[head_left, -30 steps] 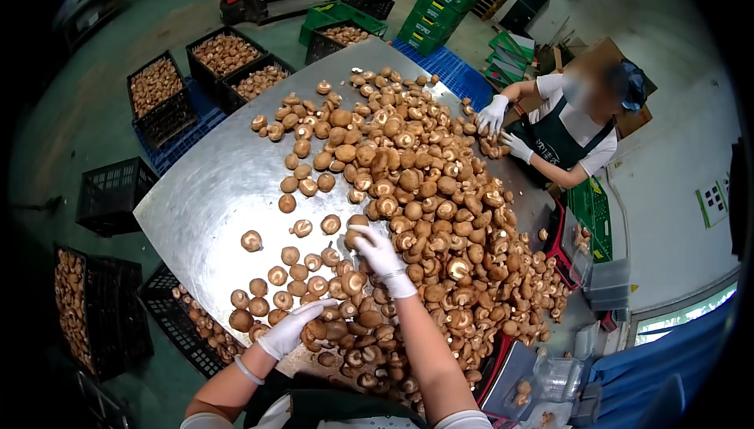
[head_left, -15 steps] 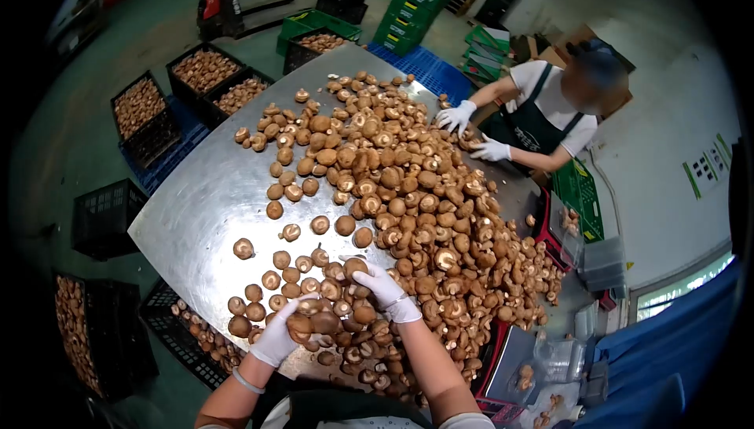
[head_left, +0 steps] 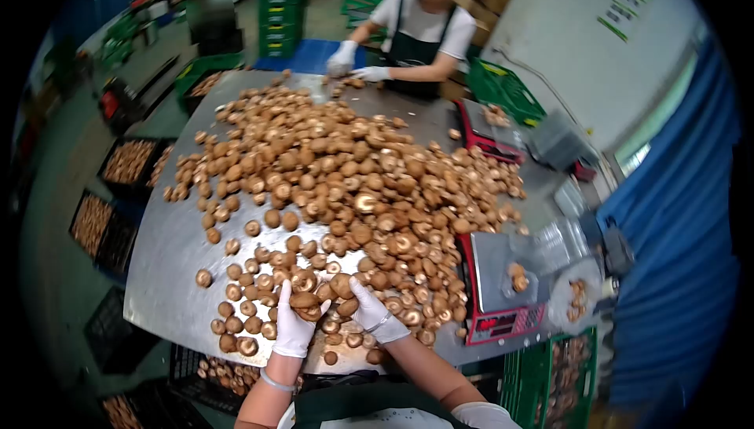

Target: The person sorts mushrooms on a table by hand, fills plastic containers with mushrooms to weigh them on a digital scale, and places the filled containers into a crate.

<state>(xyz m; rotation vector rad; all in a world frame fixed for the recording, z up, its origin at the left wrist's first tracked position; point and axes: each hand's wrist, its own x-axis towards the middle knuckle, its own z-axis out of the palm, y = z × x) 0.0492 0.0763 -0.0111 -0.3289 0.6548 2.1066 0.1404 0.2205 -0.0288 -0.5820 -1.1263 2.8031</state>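
Brown mushrooms (head_left: 338,154) are heaped over the metal table (head_left: 157,272), with loose ones at the near left. My left hand (head_left: 294,325), in a white glove, is closed round several mushrooms (head_left: 305,300) near the table's front edge. Just to its right, my gloved right hand (head_left: 372,313) has its fingers against another mushroom (head_left: 342,285). The two hands are close together, with mushrooms between them.
Across the table a co-worker (head_left: 420,36) in white gloves handles mushrooms. A red scale (head_left: 470,288) stands at the right, another (head_left: 471,135) behind it. Plastic trays (head_left: 561,244) lie beyond. Crates (head_left: 114,166) of mushrooms stand on the floor at left.
The view has swung to the right, bringing the scales further in. My right hand has come back from the heap toward my left hand, and both now hold mushrooms.
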